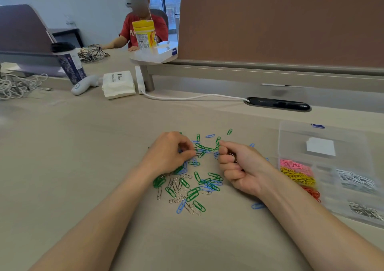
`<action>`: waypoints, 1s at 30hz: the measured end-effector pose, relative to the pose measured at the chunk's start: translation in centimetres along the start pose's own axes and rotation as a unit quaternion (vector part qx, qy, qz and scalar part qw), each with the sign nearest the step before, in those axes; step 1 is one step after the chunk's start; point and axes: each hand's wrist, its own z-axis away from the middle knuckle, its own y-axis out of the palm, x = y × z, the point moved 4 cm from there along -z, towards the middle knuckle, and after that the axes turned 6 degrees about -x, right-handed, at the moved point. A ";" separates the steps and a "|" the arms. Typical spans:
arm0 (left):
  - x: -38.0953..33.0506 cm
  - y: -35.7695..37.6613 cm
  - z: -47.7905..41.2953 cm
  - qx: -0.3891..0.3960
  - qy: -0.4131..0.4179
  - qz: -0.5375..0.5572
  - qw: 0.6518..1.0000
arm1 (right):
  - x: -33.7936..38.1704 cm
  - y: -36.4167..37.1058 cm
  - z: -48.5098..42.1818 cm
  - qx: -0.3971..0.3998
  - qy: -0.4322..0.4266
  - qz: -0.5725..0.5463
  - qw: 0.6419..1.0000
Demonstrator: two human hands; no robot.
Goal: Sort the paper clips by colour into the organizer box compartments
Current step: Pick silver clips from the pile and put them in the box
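Green, blue and bare-metal paper clips (pixel 191 189) lie in a loose heap on the middle of the beige tabletop (pixel 83 146), with a few strays spread toward the far side and one blue one beside the right forearm. The left hand (pixel 170 152) rests on the far left edge of the heap, its fingers (pixel 185 146) curled down and pinching a silver clip (pixel 197 153) at the heap's surface. The right hand (pixel 241 171) sits just right of the heap, knuckles toward the left hand, its fingers (pixel 228 162) folded into a fist around a small bunch of held clips (pixel 233 156); only a glint of metal shows between thumb and forefinger, so their number cannot be told.

To the right stands the clear organizer box (pixel 324 131), near the right wrist but apart from it. Along its near-left side the compartments hold pink clips (pixel 293 164), then yellow clips (pixel 299 176), then red clips (pixel 312 194). Further right are white clips (pixel 353 179) and, nearest the tabletop's edge, a blurred compartment of metal clips (pixel 365 210).

At the far side a white cable (pixel 187 98) runs to a black cable slot (pixel 278 103). A tissue pack (pixel 118 83), a dark lidded cup (pixel 70 63) and a tangle of cords (pixel 14 86) lie to the far left, and a yellow canister (pixel 144 34) stands on a raised white shelf. Beyond it sits another person in a red shirt (pixel 128 29).
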 end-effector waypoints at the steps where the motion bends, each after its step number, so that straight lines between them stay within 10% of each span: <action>1: 0.2 0.3 0.0 0.021 -0.003 -0.009 1.000 | 0.1 0.0 -0.1 0.006 -0.002 -0.009 1.000; 22: -5.3 -0.5 1.3 -0.036 0.140 0.076 0.987 | -0.7 -0.1 -0.6 0.015 0.035 -0.002 0.999; 30: 0.5 -4.1 -0.1 0.004 -0.014 -0.008 1.000 | 0.0 -0.6 -0.7 -0.025 -0.003 -0.005 1.000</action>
